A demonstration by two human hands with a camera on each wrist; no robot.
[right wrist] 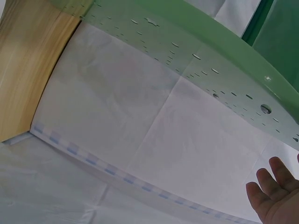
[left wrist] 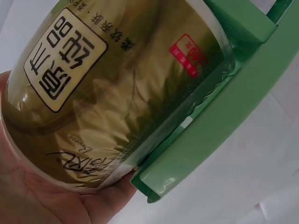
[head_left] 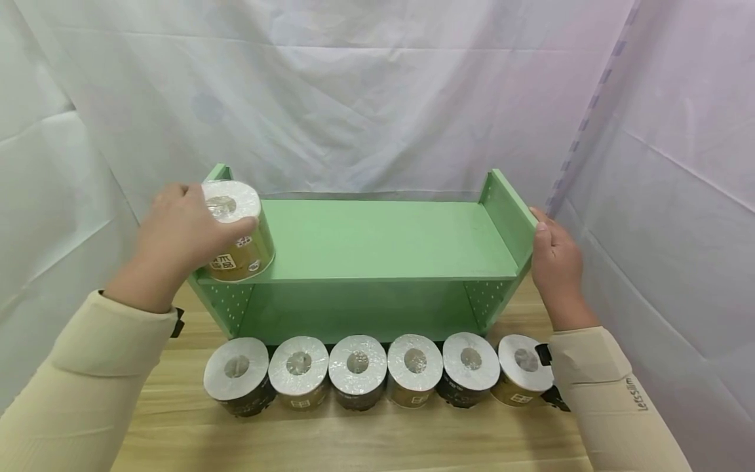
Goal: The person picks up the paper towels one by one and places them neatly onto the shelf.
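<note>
In the head view my left hand [head_left: 183, 226] grips a toilet roll [head_left: 262, 242] in a gold wrapper, thumb across its near side. This roll stands upright at the left end of the green shelf's [head_left: 377, 239] top board. Up close in the left wrist view, the gold wrapper [left wrist: 117, 88] fills most of the picture, and fingers support its white end. My right hand [head_left: 557, 262] rests against the outside of the shelf's right side panel [head_left: 510, 213]. Its fingers [right wrist: 271, 186] look loosely extended beside the perforated panel in the right wrist view.
A row of several plastic-wrapped toilet rolls [head_left: 358, 367], in black and gold wrappers, stands along the shelf's front on the wooden table [head_left: 354, 442]. White cloth [head_left: 366, 118] hangs behind and at both sides. The shelf has a lower compartment [head_left: 360, 311].
</note>
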